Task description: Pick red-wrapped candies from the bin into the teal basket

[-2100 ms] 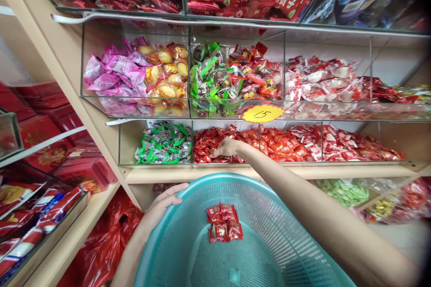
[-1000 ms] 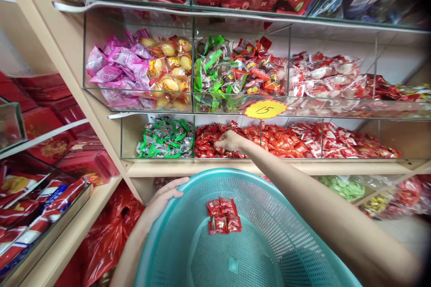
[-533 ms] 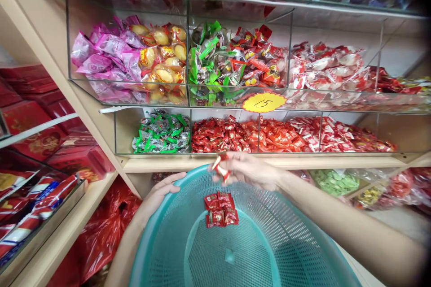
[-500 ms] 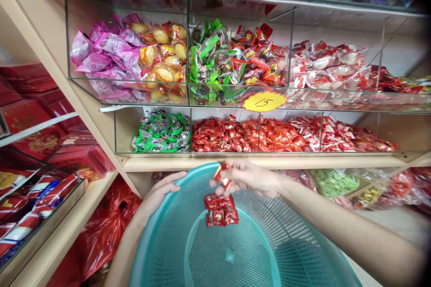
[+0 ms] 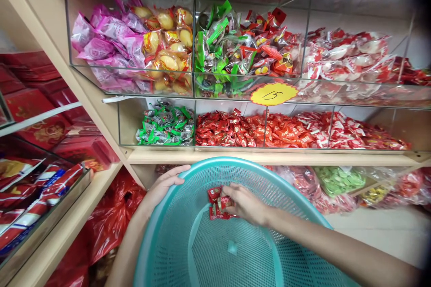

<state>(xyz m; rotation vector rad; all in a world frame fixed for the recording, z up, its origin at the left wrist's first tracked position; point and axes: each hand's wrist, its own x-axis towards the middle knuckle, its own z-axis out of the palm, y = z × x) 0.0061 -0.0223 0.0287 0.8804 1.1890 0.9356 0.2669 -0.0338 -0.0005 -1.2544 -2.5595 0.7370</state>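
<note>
A large teal plastic basket (image 5: 167,237) with mesh walls is in front of me, below the shelves. My left hand (image 5: 165,187) grips its rim on the left side. Down inside the basket, my right hand (image 5: 245,203) has its fingers closed on a small red-wrapped candy (image 5: 223,202), right against the others. Several such red candies (image 5: 214,194) lie in a small cluster by the far wall of the basket, partly covered by my fingers.
Clear bins above hold purple packets (image 5: 112,31), yellow sweets (image 5: 166,60) and green packets (image 5: 166,125), with red candies (image 5: 225,128) beside them. A yellow tag (image 5: 274,94) reads 15. The wooden shelf edge (image 5: 303,157) runs just behind the basket. Red bags (image 5: 116,219) sit at left.
My right hand has moved down from near the far rim into the basket, bringing a red candy to the cluster. My left hand stays on the rim. The view has shifted slightly.
</note>
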